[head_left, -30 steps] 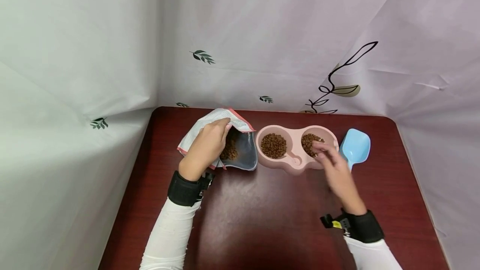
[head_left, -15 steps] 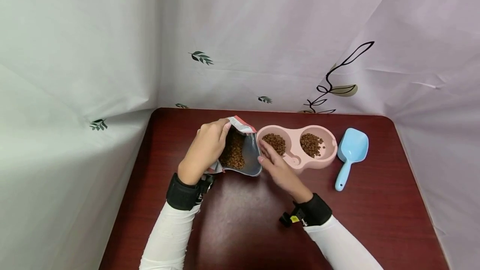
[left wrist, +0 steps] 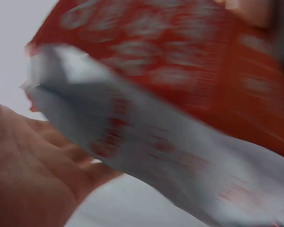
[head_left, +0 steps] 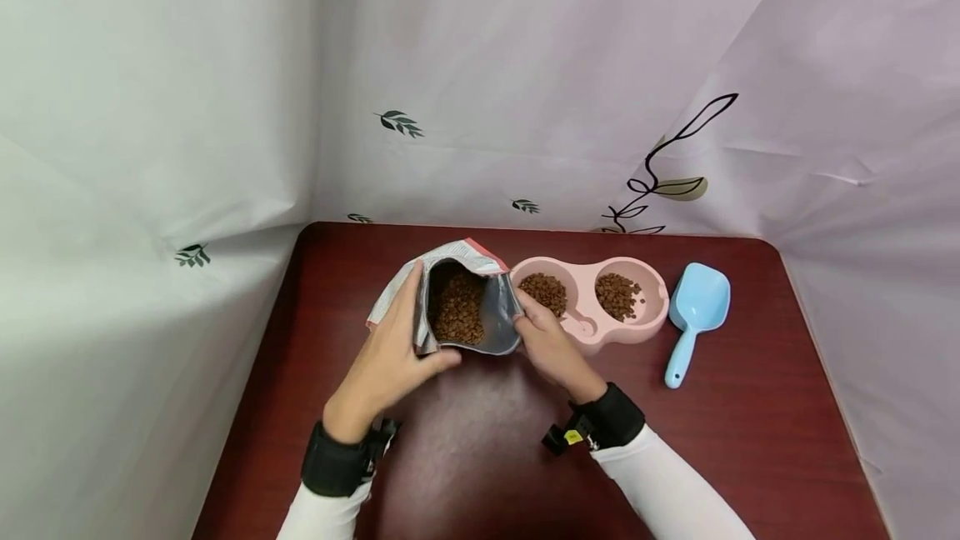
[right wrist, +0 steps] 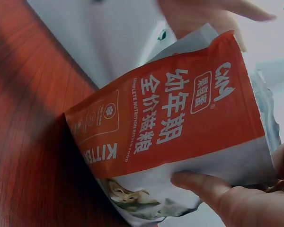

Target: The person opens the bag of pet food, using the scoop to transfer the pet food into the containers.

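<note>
An opened bag of kitten food (right wrist: 180, 113), red and white with a silvery inside, leans on the table with its mouth toward the head camera. Brown kibble (head_left: 459, 308) shows inside. My right hand (head_left: 553, 348) pinches the right edge of the bag's mouth, one finger lying along its printed front in the right wrist view. At the bag's left side is my left hand (head_left: 384, 369), fingers straight and thumb spread apart. The left wrist view is blurred, and whether that palm touches the bag I cannot tell.
Right of the bag stands a pink double bowl (head_left: 587, 283) with kibble in both hollows, partly behind my right hand. A light blue scoop (head_left: 701, 297) lies further right on the dark red table (head_left: 765, 407). A patterned white cloth (head_left: 480, 107) hangs behind.
My right hand has come left from the pink bowl to the bag's edge. The left hand has let go of the bag's top and spread beside it, and the mouth gapes wider.
</note>
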`<state>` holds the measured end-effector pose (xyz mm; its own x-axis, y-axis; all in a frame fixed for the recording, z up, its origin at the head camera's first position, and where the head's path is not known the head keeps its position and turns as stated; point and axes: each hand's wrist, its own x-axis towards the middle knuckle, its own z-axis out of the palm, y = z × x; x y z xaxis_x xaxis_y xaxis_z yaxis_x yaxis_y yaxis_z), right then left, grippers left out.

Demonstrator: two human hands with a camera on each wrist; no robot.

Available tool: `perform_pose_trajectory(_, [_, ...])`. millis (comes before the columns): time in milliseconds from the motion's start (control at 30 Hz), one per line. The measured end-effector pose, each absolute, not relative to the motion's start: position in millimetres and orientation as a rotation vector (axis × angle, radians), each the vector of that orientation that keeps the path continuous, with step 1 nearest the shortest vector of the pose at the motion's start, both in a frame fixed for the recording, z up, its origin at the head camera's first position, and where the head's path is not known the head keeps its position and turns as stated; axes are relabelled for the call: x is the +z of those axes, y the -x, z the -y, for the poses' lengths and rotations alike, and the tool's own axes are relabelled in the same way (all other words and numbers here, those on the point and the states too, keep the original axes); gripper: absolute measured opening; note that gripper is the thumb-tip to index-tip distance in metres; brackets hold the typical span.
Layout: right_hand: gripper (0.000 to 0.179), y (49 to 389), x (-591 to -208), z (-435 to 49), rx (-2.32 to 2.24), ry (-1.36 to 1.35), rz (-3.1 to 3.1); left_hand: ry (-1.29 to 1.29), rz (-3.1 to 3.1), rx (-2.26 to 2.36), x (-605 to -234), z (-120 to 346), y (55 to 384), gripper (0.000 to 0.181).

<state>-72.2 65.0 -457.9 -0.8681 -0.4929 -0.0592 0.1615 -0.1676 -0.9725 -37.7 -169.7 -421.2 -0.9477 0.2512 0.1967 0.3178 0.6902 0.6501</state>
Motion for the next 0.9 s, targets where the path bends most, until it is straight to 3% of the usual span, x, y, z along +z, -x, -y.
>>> perform_pose_trajectory(100, [0.056, 71, -455, -61, -2.112, 0.335, -1.611, 0.498, 2.723, -0.997, -440, 177, 25, 0.125])
perform_pose_trajectory(433, [0.052, 58, -438, -55, -2.087, 0.265, -1.552, 0.513, 2.412, -0.948, -462, 180, 19, 0.067])
perform_pose_trajectory(600, [0.039, 65, -435, -67, -2.036, 0.276, -1.857, 0.48, 2.244, -1.032, -472, 175, 18, 0.062])
perform_pose_trajectory(667, [0.036, 72, -436, -70, -1.998, 0.33, -2.072, 0.46, 2.206, -1.089, -475, 174, 19, 0.062])
perform_pose_trajectory(833, [0.058, 92, -434, -66, -1.807, 0.631, -2.324, 0.382, 2.138, -1.19, -480, 171, 20, 0.056])
perform_pose_trajectory(900, [0.058, 98, -436, -61, -1.769, 0.741, -2.313, 0.349, 2.12, -1.182, -483, 170, 20, 0.054])
